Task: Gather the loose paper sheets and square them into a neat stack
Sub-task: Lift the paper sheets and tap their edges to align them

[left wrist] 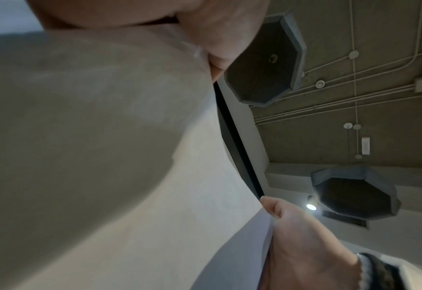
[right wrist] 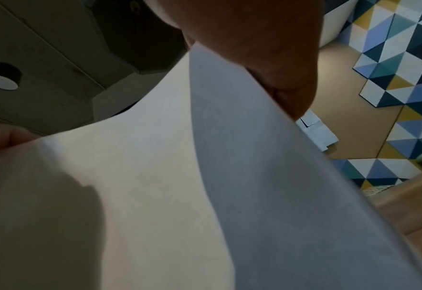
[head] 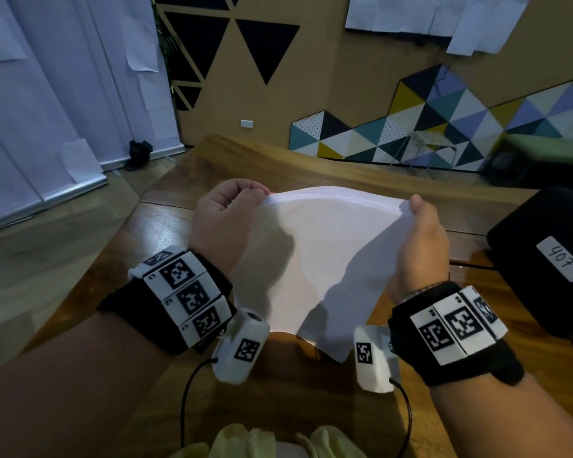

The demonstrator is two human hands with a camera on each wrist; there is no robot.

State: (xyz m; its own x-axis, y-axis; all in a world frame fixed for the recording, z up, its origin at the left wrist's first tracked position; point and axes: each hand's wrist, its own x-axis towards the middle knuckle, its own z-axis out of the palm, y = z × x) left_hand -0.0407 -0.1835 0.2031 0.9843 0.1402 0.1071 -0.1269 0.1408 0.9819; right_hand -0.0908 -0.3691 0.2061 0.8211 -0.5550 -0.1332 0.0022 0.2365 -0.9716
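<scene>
- The wooden table (head: 186, 223) fills the middle and lower part of the head view, running from the centre down to the bottom edge; its grain shows either side of the arms
- A black case (head: 543, 259) sits at the right edge of the frame on the table; a white label reading 407 is stuck on its top
- The paper sheets (head: 315, 259) are held up over the table in the centre of the frame; they sag between the two hands, the upper edge showing more than one layer, and a lower corner hangs toward the bottom centre; I cannot tell whether that corner touches the wood
- The left hand (head: 225, 216), centre left, has its fingers curled round the upper left corner of the sheets; the thumb pinches the edge
- The right hand (head: 422, 239), centre right, grips the upper right corner, thumb on the near face, fingers hidden behind; the left wrist view shows the sheet edges pressed against its palm
- Both wrists wear black bands with white marker blocks, low in the frame
</scene>
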